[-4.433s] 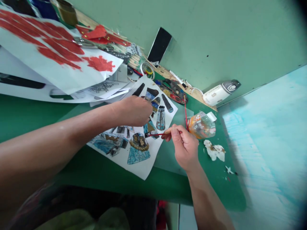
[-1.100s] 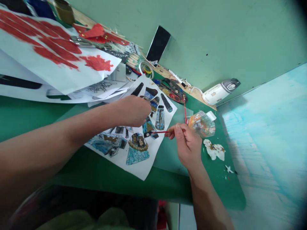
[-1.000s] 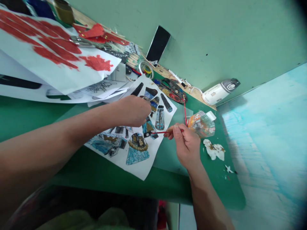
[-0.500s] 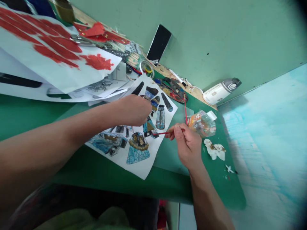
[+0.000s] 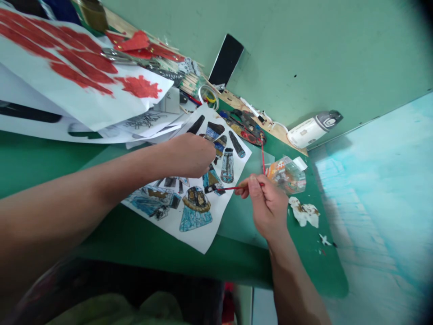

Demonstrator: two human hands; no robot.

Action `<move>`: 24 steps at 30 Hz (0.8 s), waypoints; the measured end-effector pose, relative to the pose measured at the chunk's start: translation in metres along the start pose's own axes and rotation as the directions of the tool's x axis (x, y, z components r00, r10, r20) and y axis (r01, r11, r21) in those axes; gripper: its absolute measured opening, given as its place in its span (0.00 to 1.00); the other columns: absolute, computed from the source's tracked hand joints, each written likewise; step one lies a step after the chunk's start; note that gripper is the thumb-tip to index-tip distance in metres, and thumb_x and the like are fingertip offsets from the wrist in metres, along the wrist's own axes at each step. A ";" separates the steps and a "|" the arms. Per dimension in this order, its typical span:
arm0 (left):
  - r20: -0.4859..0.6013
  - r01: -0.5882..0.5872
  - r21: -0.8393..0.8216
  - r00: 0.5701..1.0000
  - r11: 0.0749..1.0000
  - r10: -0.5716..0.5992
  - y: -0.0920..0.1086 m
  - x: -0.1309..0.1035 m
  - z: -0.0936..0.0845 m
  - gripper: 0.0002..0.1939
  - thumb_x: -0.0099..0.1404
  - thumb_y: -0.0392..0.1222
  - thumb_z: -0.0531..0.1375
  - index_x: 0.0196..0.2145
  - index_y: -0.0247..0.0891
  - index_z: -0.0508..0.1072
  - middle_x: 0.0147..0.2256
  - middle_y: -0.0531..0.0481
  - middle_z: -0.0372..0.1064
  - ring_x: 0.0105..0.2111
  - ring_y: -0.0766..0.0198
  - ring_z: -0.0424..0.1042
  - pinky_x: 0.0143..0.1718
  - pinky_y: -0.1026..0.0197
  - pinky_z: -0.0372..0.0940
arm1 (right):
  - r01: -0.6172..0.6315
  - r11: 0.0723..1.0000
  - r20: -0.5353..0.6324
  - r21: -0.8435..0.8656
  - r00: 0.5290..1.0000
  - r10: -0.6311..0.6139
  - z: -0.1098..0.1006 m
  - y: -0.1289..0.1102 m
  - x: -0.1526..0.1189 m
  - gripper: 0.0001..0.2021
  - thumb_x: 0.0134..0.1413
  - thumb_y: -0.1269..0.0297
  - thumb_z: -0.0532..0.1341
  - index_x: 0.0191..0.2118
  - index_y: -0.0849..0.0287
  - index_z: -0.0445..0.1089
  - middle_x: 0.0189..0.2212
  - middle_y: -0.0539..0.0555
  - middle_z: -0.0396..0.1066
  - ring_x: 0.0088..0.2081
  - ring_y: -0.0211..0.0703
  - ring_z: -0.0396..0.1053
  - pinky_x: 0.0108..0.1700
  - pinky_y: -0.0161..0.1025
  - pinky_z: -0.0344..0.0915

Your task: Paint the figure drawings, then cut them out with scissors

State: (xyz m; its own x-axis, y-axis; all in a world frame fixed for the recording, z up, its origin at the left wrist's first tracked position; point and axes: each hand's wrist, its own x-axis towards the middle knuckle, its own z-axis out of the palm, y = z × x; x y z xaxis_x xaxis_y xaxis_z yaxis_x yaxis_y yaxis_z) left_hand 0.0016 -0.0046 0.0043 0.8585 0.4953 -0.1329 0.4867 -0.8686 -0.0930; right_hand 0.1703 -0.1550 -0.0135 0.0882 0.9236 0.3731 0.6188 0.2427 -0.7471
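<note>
My right hand point(image 5: 267, 203) pinches a thin red-handled paintbrush point(image 5: 230, 188), its tip at a small dark-painted shape on the white sheet point(image 5: 203, 239). The sheet bears several pieces painted in blue, black and brown, among them a hat-topped shape point(image 5: 196, 212). My left hand point(image 5: 198, 155) rests closed over the sheet's middle; its fingertips, and anything in them, are hidden. Just beyond my right hand are a clear plastic cup point(image 5: 291, 175) and a second red-handled brush point(image 5: 263, 158), which reaches to the paint-smeared palette point(image 5: 248, 131).
A paper with red paint strokes point(image 5: 84, 63) lies over other sheets at left. Along the wall are scissors, sticks, a tape roll point(image 5: 208, 97), a phone point(image 5: 226, 61) and a white bottle-like device point(image 5: 309, 131). A stained tissue point(image 5: 306, 212) lies on the green table point(image 5: 304, 257).
The whole view has shifted very slightly. Both hands stay in nearly the same place, with the brush tip still at the same small shape.
</note>
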 end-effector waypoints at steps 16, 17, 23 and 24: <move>-0.024 0.013 -0.023 1.000 1.000 -0.014 0.000 0.000 0.003 0.12 0.67 0.41 0.57 0.36 0.33 0.79 0.43 0.38 0.77 0.41 0.52 0.75 0.38 0.56 0.66 | 0.023 0.998 0.038 -0.057 0.999 -0.021 -0.004 -0.003 -0.002 0.15 0.72 0.68 0.53 0.31 0.57 0.68 0.25 0.47 0.70 0.30 0.37 0.72 0.34 0.36 0.65; -0.028 0.012 -0.024 1.000 1.000 -0.012 0.000 0.000 0.003 0.12 0.67 0.41 0.57 0.35 0.33 0.79 0.43 0.38 0.77 0.41 0.51 0.76 0.38 0.55 0.66 | 0.024 0.998 0.041 -0.056 0.999 -0.021 -0.004 -0.003 -0.002 0.15 0.72 0.68 0.53 0.31 0.57 0.68 0.25 0.47 0.70 0.30 0.37 0.72 0.34 0.36 0.65; -0.020 -0.003 -0.005 1.000 1.000 0.003 0.000 0.000 0.002 0.12 0.67 0.39 0.57 0.35 0.32 0.79 0.42 0.38 0.77 0.41 0.51 0.76 0.37 0.55 0.66 | 0.032 0.999 -0.005 -0.004 0.999 -0.032 -0.003 -0.004 -0.001 0.14 0.72 0.69 0.53 0.32 0.57 0.69 0.25 0.46 0.70 0.29 0.36 0.72 0.34 0.35 0.67; -0.022 -0.007 -0.004 1.000 1.000 0.007 0.000 0.000 0.002 0.12 0.67 0.39 0.56 0.35 0.32 0.79 0.42 0.38 0.77 0.41 0.51 0.76 0.37 0.55 0.66 | 0.034 0.999 -0.016 -0.002 0.999 -0.034 -0.003 -0.004 -0.001 0.14 0.72 0.69 0.53 0.33 0.57 0.70 0.25 0.46 0.70 0.29 0.36 0.72 0.34 0.35 0.67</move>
State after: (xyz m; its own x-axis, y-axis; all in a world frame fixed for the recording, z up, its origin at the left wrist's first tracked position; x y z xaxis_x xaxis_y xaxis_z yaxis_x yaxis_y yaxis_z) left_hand 0.0013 -0.0049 0.0023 0.8650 0.4890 -0.1121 0.4815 -0.8720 -0.0883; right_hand 0.1700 -0.1580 -0.0093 0.0796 0.9098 0.4074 0.6233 0.2735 -0.7326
